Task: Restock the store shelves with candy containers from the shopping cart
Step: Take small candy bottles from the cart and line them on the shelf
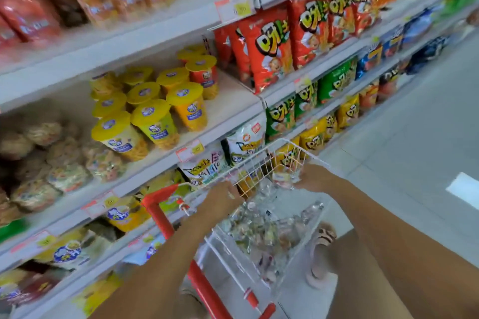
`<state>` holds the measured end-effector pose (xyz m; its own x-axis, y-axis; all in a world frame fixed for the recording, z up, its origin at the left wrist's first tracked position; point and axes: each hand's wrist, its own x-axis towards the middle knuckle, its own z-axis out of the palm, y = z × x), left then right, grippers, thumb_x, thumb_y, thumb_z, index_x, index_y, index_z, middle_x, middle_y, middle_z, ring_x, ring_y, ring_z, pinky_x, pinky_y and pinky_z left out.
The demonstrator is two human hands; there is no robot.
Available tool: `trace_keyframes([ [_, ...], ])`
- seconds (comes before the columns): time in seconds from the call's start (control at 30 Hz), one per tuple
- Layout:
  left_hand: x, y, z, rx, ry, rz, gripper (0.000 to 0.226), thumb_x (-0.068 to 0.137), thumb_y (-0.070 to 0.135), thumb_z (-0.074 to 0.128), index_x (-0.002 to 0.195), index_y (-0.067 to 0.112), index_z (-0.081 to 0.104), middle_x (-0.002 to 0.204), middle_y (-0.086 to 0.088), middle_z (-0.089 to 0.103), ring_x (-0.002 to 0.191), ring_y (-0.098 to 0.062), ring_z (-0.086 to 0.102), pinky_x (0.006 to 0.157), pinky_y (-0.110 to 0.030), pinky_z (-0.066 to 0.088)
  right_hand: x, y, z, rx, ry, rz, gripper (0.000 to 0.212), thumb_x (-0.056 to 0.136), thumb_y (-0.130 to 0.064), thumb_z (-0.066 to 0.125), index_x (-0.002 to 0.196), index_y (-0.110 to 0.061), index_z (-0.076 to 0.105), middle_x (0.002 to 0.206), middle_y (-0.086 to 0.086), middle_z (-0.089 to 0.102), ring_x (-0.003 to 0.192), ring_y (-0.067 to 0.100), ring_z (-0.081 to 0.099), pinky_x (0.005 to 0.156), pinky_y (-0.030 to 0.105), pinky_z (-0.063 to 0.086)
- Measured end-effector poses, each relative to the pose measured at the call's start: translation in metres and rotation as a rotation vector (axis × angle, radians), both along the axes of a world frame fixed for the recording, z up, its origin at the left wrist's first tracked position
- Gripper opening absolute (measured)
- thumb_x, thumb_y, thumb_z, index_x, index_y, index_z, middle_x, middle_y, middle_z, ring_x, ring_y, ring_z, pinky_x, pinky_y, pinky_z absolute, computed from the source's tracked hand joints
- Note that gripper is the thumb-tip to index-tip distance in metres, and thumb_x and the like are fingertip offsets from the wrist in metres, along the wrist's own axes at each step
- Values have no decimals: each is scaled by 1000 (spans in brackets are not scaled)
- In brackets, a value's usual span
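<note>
While left hand (223, 198) grips the cart (259, 163) rim, right hand (315, 179) pinches a clear container (283, 176), which could slip free.

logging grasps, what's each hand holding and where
The right hand grips a clear candy container by its side; the left hand sits at the cart edge, hold unclear.

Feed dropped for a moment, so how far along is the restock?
Possibly done: yellow-lidded tubs stand on the middle shelf, bare space to their right. In hand: the right hand grips a clear container above the shopping cart; the left hand is at its rim. Left: many clear candy containers lie in the cart.
</note>
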<state>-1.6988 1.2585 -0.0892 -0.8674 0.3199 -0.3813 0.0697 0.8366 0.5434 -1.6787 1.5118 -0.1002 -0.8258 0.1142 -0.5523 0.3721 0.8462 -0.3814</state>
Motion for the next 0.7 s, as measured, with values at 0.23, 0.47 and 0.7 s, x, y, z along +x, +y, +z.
trace_keyframes([
  [0.23, -22, 49, -107, -101, -211, -51, 39, 94, 23, 57, 129, 8, 48, 135, -10, 48, 119, -24, 49, 92, -29, 43, -30, 44, -91, 59, -163, -139, 40, 95, -14, 46, 133, -3, 47, 138, 13, 47, 124, 26, 49, 99, 31, 41],
  [0.47, -26, 85, -183, -63, -335, -56, 31, 91, 12, 59, 122, 9, 58, 123, -5, 59, 113, -19, 57, 86, -18, 44, -77, 34, -152, -19, -144, -144, 37, 100, -8, 35, 135, 0, 46, 143, 14, 41, 131, 28, 40, 104, 28, 34],
  [0.7, -32, 107, -234, -111, -320, -201, 31, 88, 16, 61, 118, 10, 61, 119, -9, 60, 107, -23, 59, 84, -24, 43, -102, 25, -198, 101, -177, -236, 30, 93, -2, 48, 123, -3, 52, 122, 13, 57, 112, 28, 58, 83, 32, 49],
])
